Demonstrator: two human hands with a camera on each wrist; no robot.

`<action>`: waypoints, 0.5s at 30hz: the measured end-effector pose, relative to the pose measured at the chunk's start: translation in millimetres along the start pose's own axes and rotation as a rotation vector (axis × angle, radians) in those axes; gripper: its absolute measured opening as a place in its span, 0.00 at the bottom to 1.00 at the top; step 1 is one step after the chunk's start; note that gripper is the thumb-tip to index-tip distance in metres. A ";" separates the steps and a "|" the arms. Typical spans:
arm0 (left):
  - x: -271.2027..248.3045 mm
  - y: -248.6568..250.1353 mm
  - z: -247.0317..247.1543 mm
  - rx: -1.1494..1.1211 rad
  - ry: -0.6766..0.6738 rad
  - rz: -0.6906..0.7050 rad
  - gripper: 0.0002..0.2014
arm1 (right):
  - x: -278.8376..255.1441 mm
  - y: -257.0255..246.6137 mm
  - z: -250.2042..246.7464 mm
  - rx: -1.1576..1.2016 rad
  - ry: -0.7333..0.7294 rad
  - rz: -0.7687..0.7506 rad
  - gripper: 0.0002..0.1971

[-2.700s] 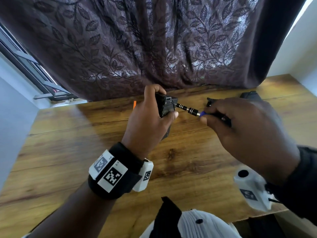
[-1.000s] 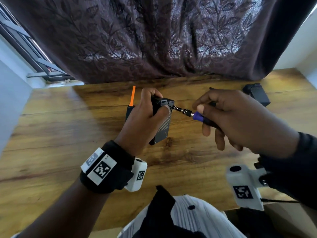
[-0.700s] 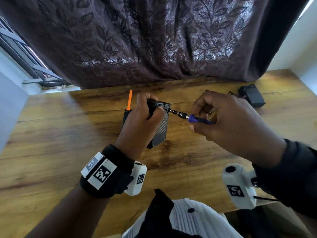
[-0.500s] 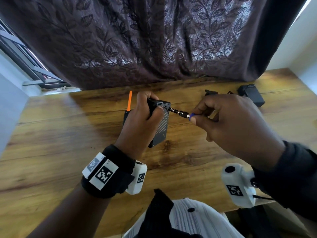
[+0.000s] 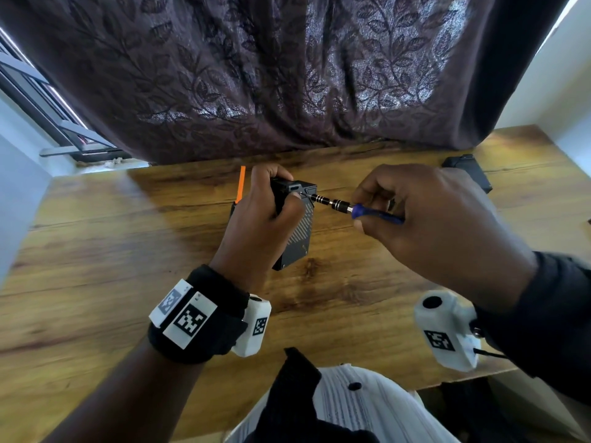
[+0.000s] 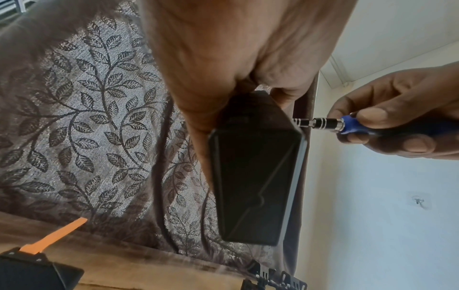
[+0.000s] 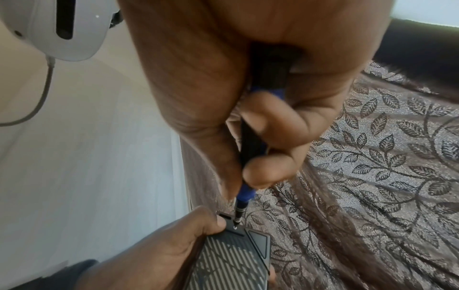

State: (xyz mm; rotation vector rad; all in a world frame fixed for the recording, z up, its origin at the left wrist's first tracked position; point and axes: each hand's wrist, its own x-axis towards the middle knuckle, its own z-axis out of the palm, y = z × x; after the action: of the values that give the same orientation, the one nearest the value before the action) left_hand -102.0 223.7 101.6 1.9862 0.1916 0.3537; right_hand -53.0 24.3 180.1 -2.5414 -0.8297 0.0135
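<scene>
My left hand (image 5: 265, 215) grips a black box-shaped device (image 5: 300, 231) and holds it upright above the wooden table (image 5: 112, 257). The device has a ribbed side panel (image 7: 233, 263). My right hand (image 5: 425, 219) pinches a small screwdriver with a blue handle (image 5: 374, 214) and a banded metal shaft (image 5: 329, 201). The screwdriver tip sits on a screw near the device's top end (image 7: 235, 227). In the left wrist view the device (image 6: 253, 168) hangs from my palm and the screwdriver (image 6: 323, 123) comes in from the right.
A second black device with an orange strip (image 5: 240, 187) lies behind my left hand, also seen low in the left wrist view (image 6: 37, 268). Another black part (image 5: 470, 171) lies at the far right of the table. A dark leaf-patterned curtain (image 5: 287, 75) hangs behind.
The left hand keeps its hold on the device. The right hand's fingers have shifted along the screwdriver handle while the tip stays at the device's top end.
</scene>
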 end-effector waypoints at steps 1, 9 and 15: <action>-0.1 0.5 -0.1 0.006 -0.001 0.007 0.11 | -0.3 -0.6 -0.9 0.012 0.003 0.007 0.04; 2.9 -2.9 -0.7 0.023 0.003 0.014 0.12 | -0.5 -1.2 -0.8 0.124 -0.030 0.021 0.05; 7.1 -4.6 -3.6 0.035 0.026 0.023 0.13 | 0.7 0.4 4.8 0.066 -0.104 0.013 0.12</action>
State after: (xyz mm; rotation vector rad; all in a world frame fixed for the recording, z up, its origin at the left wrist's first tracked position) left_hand -96.3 230.8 100.1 2.0204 0.1931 0.3932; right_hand -52.8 26.4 175.7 -2.5015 -0.8386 0.1757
